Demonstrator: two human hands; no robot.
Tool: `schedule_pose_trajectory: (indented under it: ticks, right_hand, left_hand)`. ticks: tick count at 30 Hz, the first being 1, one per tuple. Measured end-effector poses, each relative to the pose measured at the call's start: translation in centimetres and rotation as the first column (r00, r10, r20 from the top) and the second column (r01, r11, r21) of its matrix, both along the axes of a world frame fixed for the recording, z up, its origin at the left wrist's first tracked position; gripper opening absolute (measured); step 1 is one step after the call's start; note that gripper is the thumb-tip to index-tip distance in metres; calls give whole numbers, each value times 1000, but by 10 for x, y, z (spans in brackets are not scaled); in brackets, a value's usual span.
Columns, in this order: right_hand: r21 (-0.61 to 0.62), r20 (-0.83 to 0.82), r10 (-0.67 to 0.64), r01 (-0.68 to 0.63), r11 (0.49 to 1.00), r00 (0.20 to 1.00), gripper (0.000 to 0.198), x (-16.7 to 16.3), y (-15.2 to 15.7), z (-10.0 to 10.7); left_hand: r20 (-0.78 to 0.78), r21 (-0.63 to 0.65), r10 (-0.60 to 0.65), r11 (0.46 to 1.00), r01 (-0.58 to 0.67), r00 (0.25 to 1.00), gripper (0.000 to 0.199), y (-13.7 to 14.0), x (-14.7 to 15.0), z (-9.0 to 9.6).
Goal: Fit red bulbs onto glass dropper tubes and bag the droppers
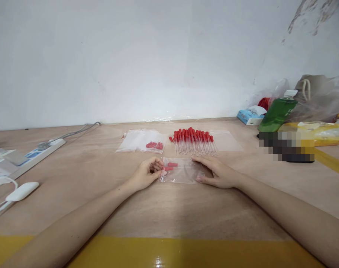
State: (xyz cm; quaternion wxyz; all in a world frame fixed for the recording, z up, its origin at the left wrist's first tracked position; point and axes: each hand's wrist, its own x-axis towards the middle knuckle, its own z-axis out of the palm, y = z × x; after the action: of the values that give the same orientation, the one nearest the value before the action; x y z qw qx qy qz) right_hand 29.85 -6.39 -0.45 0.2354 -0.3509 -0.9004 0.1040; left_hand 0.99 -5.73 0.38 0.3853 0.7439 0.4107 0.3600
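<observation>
A clear zip-lock bag (183,175) lies flat on the table between my hands, with red dropper bulbs (169,166) inside near its left end. My left hand (148,173) pinches the bag's left edge, fingers curled. At the right end, my right hand (219,173) rests with thumb and fingers spread apart, touching the bag. Behind it lies a row of several glass droppers (193,139) with red bulbs pointing at the wall. Left of that row, a filled bag (154,144) with red-bulbed droppers rests on a stack of clear bags (130,140); another flat bag (226,140) lies to its right.
A power strip (32,160) with plugs and a white charger (23,191) sit at left. At right stand a green bottle (278,113), a blue tissue pack (249,116) and a yellow package (320,132). Yellow tape (169,253) runs along the table's front edge.
</observation>
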Motion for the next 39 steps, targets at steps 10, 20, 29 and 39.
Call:
schedule_pose_trajectory:
  ticks: [10,20,29,39]
  right_hand:
    - [-1,-19,4,-4,1000,1000,62,0,0,0]
    - [-15,-2,-1,1,1000,1000,62,0,0,0]
    - [-7,-22,24,-24,1000,999,61,-1,0,2]
    - [-14,-19,18,-18,1000,1000,63,-1,0,1]
  left_hand:
    - [-200,77,10,997,6,980,25,1,3,2]
    - [-157,50,36,998,-29,987,23,14,-10,-2]
    - [-278,135,380,925,-356,882,11,112,44,35]
    - [-269,-164,354,900,-404,896,18,153,84,32]
